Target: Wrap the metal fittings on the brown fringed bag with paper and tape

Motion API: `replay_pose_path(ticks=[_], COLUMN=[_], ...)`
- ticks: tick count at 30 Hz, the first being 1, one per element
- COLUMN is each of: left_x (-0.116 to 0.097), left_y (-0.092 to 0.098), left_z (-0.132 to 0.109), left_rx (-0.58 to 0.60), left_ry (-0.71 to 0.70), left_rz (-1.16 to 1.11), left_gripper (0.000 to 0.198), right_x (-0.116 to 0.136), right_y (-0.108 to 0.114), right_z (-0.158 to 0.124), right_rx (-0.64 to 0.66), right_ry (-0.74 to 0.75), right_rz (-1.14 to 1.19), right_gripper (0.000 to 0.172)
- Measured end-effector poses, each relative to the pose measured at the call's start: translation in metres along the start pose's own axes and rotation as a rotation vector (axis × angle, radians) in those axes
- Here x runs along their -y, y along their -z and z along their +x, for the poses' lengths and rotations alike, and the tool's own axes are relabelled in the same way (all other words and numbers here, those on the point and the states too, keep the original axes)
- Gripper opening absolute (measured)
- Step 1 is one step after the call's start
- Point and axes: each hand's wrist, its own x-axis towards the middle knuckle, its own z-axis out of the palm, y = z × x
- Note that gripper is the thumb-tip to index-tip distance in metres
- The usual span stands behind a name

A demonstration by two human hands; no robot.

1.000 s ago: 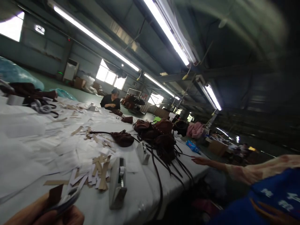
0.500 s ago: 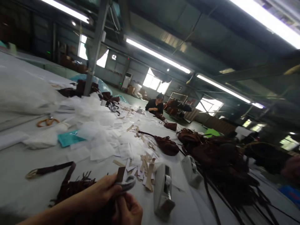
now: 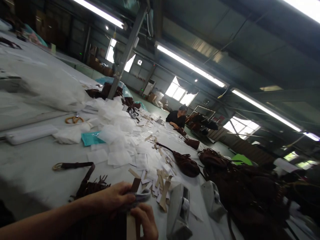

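One grey fabric-like loop [image 3: 143,196] pinched in left hand [image 3: 110,200], jutting rightward; right hand [image 3: 147,220] just below, grip unclear

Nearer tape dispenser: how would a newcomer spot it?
On the white table, find the heap of tan and white strips beyond the right hand. Just right of those strips stands the grey dispenser. Unlike its twin, it is closer to the hand.

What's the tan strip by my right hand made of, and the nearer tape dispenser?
Tan strip: likely card or stiff paper; matte, flat, straight-edged, though dim light leaves thin leather possible. Tape dispenser: probably hard plastic; smooth, pale grey, moulded-looking body.
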Motion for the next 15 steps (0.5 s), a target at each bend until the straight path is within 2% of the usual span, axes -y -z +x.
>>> replay_pose_path(ticks=[2,6,10,15], left_x=[-0.004,0.001,0.009,0.004], left_y=[0.002,0.007,0.011,0.013], left_z=[-0.003,-0.004,-0.003,-0.005], left_rx=[0.01,0.081,0.184,0.207], left_ry=[-0.019,-0.074,0.002,0.056], left_rz=[0.02,-0.087,-0.19,-0.262], left_gripper=[0.025,0.028,0.036,0.036], right_x=[0.003,-0.003,-0.008,-0.006], right_y=[-0.001,-0.005,-0.006,-0.006], right_z=[0.004,0.004,0.004,0.003], right_rx=[-0.004,0.055,0.047,-0.022], right_ry=[0.113,0.189,0.299,0.467], right_rz=[-0.093,-0.139,-0.136,-0.307], right_gripper=[0.021,0.022,0.019,0.019])
